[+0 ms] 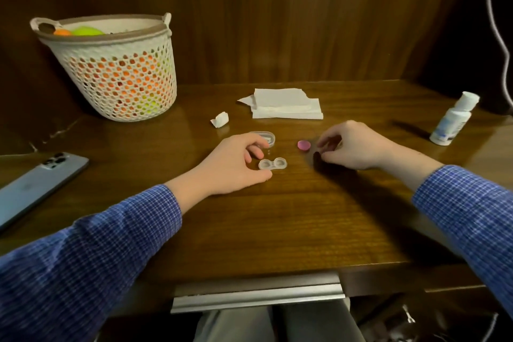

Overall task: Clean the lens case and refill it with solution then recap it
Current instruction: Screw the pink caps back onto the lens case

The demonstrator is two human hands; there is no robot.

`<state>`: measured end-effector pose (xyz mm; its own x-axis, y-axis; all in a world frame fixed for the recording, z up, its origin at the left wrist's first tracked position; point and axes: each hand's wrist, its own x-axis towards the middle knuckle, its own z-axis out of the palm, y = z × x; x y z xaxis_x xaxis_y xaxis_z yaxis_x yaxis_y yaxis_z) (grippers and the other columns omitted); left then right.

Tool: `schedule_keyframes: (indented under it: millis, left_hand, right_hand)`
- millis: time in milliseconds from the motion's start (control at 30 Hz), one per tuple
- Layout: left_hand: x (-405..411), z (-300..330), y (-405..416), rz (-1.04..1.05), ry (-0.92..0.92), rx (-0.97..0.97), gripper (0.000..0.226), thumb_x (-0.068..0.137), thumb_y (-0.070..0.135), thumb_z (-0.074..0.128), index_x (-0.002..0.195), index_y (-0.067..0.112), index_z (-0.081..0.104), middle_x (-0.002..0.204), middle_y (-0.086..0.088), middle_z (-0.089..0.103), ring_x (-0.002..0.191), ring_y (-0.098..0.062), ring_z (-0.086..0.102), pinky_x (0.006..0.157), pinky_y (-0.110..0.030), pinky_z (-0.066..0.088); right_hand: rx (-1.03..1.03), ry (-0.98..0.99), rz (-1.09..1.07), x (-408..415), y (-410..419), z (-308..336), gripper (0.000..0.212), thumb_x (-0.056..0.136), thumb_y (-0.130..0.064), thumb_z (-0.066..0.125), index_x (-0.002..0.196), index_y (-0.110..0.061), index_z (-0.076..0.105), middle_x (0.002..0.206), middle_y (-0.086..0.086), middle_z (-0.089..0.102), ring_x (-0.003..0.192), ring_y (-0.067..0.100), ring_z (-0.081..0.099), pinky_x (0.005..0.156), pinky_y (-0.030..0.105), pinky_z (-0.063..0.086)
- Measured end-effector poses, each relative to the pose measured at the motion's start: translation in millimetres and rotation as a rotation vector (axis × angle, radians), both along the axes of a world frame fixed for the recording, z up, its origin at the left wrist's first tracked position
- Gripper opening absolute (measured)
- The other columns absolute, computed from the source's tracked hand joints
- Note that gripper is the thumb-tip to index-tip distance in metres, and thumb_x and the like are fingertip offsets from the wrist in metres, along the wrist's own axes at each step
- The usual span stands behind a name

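The clear two-well lens case (273, 164) lies uncapped on the wooden desk (277, 216). My left hand (233, 164) rests beside it, thumb and fingers touching its left end. A pink cap (303, 145) lies on the desk to the right. My right hand (352, 146) sits just past that cap, fingertips pinched on a small dark object that I cannot identify. The white solution bottle (453, 123) stands capped at the far right. Behind my left hand lies a clear plastic lid or holder (265, 136).
A stack of white tissue (286, 105) and a crumpled tissue scrap (219, 119) lie behind the case. At the back left stands a perforated basket (116, 69) holding coloured items. A phone (36, 183) lies at the left edge. A white cable (499, 36) hangs right.
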<state>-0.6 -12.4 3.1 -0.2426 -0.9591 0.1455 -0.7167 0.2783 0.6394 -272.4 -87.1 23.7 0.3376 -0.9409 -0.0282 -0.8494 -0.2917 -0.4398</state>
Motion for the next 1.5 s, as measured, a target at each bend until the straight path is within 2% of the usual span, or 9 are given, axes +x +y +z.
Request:
schedule_keyframes:
  millis: [67, 200, 400, 500, 633, 733, 1000, 1233, 1500]
  left_hand:
    - [2, -3, 0, 0.001, 0.03, -0.009, 0.055, 0.084, 0.032, 0.082, 0.135, 0.027, 0.061, 0.108, 0.016, 0.066, 0.09, -0.007, 0.063, 0.071, -0.011, 0.049]
    - [4, -9, -1, -0.019, 0.081, -0.032, 0.056, 0.084, 0.031, 0.083, 0.135, 0.031, 0.059, 0.105, 0.019, 0.067, 0.097, 0.0, 0.062, 0.077, -0.01, 0.051]
    - [2, -14, -1, -0.009, 0.071, -0.053, 0.058, 0.084, 0.031, 0.083, 0.136, 0.036, 0.057, 0.103, 0.024, 0.068, 0.103, 0.006, 0.058, 0.079, -0.003, 0.047]
    - [1, -13, 0, 0.013, 0.068, -0.056, 0.058, 0.085, 0.03, 0.083, 0.135, 0.037, 0.057, 0.103, 0.025, 0.068, 0.103, 0.007, 0.058, 0.077, -0.001, 0.046]
    - [-1, -11, 1, 0.026, 0.052, -0.063, 0.053, 0.084, 0.028, 0.084, 0.132, 0.031, 0.06, 0.101, 0.022, 0.071, 0.097, 0.004, 0.061, 0.068, -0.004, 0.046]
    - [-2, -7, 2, 0.022, 0.007, -0.073, 0.05, 0.082, 0.032, 0.082, 0.126, 0.028, 0.061, 0.1, 0.021, 0.072, 0.093, 0.003, 0.063, 0.071, -0.005, 0.045]
    - [-2, -1, 3, 0.028, -0.021, -0.069, 0.048, 0.075, 0.046, 0.075, 0.118, 0.031, 0.06, 0.095, 0.025, 0.072, 0.093, 0.006, 0.065, 0.072, -0.001, 0.042]
    - [-2, 1, 4, 0.019, -0.016, -0.071, 0.047, 0.074, 0.044, 0.077, 0.116, 0.029, 0.062, 0.094, 0.024, 0.073, 0.091, 0.004, 0.067, 0.073, -0.005, 0.045]
    - [-2, 1, 3, 0.03, -0.016, -0.077, 0.047, 0.074, 0.04, 0.082, 0.115, 0.033, 0.06, 0.094, 0.024, 0.073, 0.093, 0.005, 0.066, 0.071, -0.004, 0.046]
  right_hand:
    - [-0.034, -0.122, 0.026, 1, 7, 4, 0.023, 0.09, -0.024, 0.075, 0.111, -0.034, 0.073, 0.1, -0.013, 0.069, 0.09, 0.007, 0.067, 0.068, 0.016, 0.051]
    - [0.009, -0.358, 0.106, 13, 18, 12, 0.011, 0.089, -0.024, 0.076, 0.093, -0.034, 0.076, 0.101, -0.007, 0.075, 0.095, 0.015, 0.071, 0.081, 0.028, 0.06]
    - [0.012, -0.609, 0.207, 35, 13, 7, 0.017, 0.086, -0.002, 0.078, 0.1, -0.009, 0.073, 0.095, 0.007, 0.075, 0.09, 0.02, 0.075, 0.088, 0.038, 0.063]
    - [-0.004, -0.702, 0.249, 40, 11, 0, 0.017, 0.086, 0.0, 0.078, 0.1, -0.004, 0.069, 0.095, 0.011, 0.075, 0.09, 0.023, 0.076, 0.086, 0.037, 0.063]
    - [-0.049, -0.654, 0.333, 38, 14, -11, 0.012, 0.084, -0.007, 0.08, 0.09, -0.008, 0.069, 0.094, -0.001, 0.076, 0.092, 0.017, 0.073, 0.08, 0.026, 0.059]
    - [-0.035, -0.562, 0.4, 35, 19, -16, 0.011, 0.082, -0.01, 0.081, 0.085, -0.007, 0.071, 0.096, -0.004, 0.075, 0.097, 0.009, 0.073, 0.08, 0.018, 0.056]
    - [-0.01, -0.48, 0.4, 39, 25, -18, 0.013, 0.08, -0.024, 0.082, 0.089, -0.02, 0.074, 0.095, -0.004, 0.075, 0.087, 0.02, 0.071, 0.077, 0.04, 0.061]
    - [-0.017, -0.445, 0.374, 42, 27, -20, 0.019, 0.078, -0.034, 0.082, 0.094, -0.03, 0.074, 0.09, -0.014, 0.072, 0.079, 0.013, 0.068, 0.067, 0.029, 0.058]
    - [-0.012, -0.417, 0.378, 42, 26, -20, 0.02, 0.079, -0.03, 0.082, 0.097, -0.028, 0.074, 0.091, -0.017, 0.072, 0.08, 0.009, 0.068, 0.065, 0.019, 0.056]
